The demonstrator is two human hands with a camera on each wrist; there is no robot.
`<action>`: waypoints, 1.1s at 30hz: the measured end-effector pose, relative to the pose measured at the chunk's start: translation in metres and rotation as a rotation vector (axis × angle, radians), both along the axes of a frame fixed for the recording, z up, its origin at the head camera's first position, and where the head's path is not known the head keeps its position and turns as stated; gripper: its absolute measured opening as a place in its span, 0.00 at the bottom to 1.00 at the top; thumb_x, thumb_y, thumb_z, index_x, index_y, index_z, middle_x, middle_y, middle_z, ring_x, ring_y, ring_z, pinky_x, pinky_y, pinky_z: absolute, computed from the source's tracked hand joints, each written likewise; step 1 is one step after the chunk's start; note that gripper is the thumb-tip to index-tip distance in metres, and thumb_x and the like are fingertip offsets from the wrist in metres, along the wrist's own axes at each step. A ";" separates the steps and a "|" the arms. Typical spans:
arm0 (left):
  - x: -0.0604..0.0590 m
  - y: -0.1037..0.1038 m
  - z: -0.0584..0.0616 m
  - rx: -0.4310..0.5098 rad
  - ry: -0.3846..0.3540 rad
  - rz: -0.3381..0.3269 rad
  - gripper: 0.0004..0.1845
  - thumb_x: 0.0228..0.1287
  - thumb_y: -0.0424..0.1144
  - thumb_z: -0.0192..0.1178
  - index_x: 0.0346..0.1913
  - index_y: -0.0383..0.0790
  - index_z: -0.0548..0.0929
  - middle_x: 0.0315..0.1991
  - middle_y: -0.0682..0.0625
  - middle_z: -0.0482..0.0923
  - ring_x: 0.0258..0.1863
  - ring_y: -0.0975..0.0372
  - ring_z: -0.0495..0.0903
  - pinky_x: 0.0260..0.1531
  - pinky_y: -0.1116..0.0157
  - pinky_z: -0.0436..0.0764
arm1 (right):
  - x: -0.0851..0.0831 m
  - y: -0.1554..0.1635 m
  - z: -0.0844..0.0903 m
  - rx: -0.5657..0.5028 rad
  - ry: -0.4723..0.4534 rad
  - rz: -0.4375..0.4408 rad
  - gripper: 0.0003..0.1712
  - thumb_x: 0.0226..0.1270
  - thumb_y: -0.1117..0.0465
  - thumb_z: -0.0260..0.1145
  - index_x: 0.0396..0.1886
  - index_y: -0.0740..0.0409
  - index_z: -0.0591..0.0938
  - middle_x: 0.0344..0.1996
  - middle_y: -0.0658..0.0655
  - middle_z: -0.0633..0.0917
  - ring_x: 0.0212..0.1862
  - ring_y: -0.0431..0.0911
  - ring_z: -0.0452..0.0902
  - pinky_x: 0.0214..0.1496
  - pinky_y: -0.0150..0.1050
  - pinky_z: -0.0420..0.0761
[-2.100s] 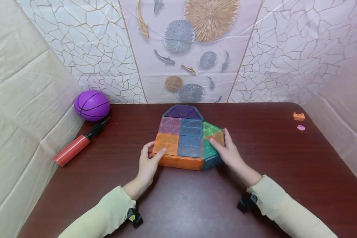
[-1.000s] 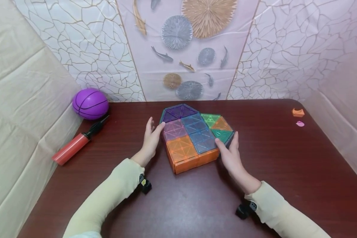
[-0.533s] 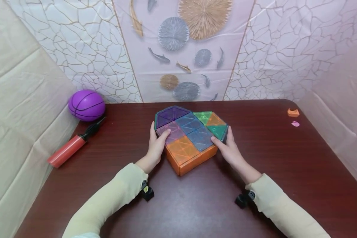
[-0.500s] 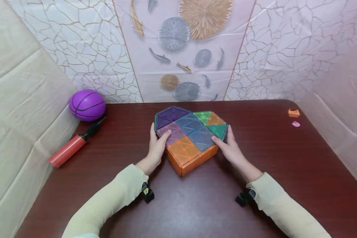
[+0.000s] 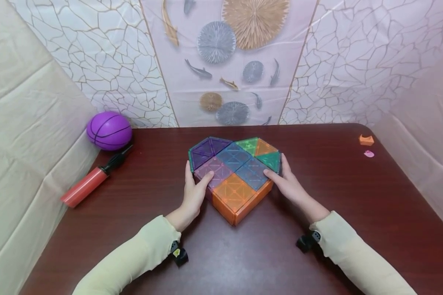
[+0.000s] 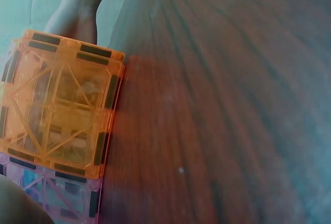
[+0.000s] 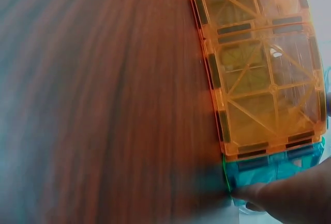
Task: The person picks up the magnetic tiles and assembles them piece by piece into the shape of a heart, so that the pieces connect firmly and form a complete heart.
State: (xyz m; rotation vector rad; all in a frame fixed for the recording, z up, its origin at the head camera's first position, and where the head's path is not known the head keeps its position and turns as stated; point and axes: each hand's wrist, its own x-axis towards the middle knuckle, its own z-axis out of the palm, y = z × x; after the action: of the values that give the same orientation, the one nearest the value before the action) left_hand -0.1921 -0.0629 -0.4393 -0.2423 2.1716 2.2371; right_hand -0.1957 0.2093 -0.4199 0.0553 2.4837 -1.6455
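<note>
A heart-shaped box of translucent magnetic tiles (image 5: 233, 159) sits mid-table, its orange corner pointing towards me. Its top shows purple, blue, pink, orange and green tiles. With thumb on the pink tile and fingers down the outer side, my left hand (image 5: 194, 196) grips the left flank. My right hand (image 5: 292, 184) holds the opposite flank, thumb on the edge by a blue tile; most of its fingers are hidden behind the side. Orange side tiles (image 7: 269, 87) and a teal one under the right hand appear in the right wrist view. The left wrist view shows an orange side tile (image 6: 59, 105).
A purple ball (image 5: 109, 130) and a red hand pump (image 5: 86, 186) with a black nozzle lie at the left edge of the brown table (image 5: 240, 262). Near the far right corner are a small orange piece (image 5: 366, 140) and a small pink piece (image 5: 369, 153).
The tile box has turned counterclockwise, so its orange corner now faces me. My left hand let go near that corner and took hold farther up the left side; my right hand stayed at the right.
</note>
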 end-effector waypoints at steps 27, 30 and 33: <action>-0.004 0.003 -0.001 -0.035 0.015 -0.028 0.52 0.61 0.48 0.65 0.78 0.52 0.39 0.78 0.51 0.40 0.76 0.59 0.40 0.72 0.53 0.43 | -0.028 -0.005 -0.011 -0.103 0.054 -0.228 0.42 0.76 0.38 0.39 0.76 0.59 0.43 0.73 0.65 0.52 0.71 0.54 0.49 0.74 0.50 0.48; -0.006 0.000 0.000 -0.047 0.004 -0.043 0.52 0.61 0.49 0.65 0.78 0.53 0.39 0.78 0.51 0.39 0.76 0.58 0.40 0.72 0.52 0.44 | -0.025 -0.006 -0.010 -0.104 0.048 -0.211 0.42 0.76 0.40 0.39 0.77 0.59 0.39 0.75 0.64 0.47 0.74 0.53 0.45 0.75 0.50 0.45; -0.008 -0.003 0.001 -0.061 -0.010 -0.047 0.52 0.61 0.49 0.65 0.78 0.53 0.40 0.78 0.51 0.40 0.76 0.57 0.41 0.72 0.51 0.45 | -0.023 -0.007 -0.012 -0.086 0.054 -0.186 0.43 0.77 0.40 0.40 0.77 0.59 0.37 0.76 0.64 0.42 0.75 0.53 0.41 0.75 0.51 0.43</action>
State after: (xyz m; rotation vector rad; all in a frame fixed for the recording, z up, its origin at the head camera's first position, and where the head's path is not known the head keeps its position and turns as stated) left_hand -0.2005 -0.0663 -0.4384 -0.2009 2.2187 2.1436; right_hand -0.2190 0.2024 -0.4323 0.2411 2.5098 -1.8474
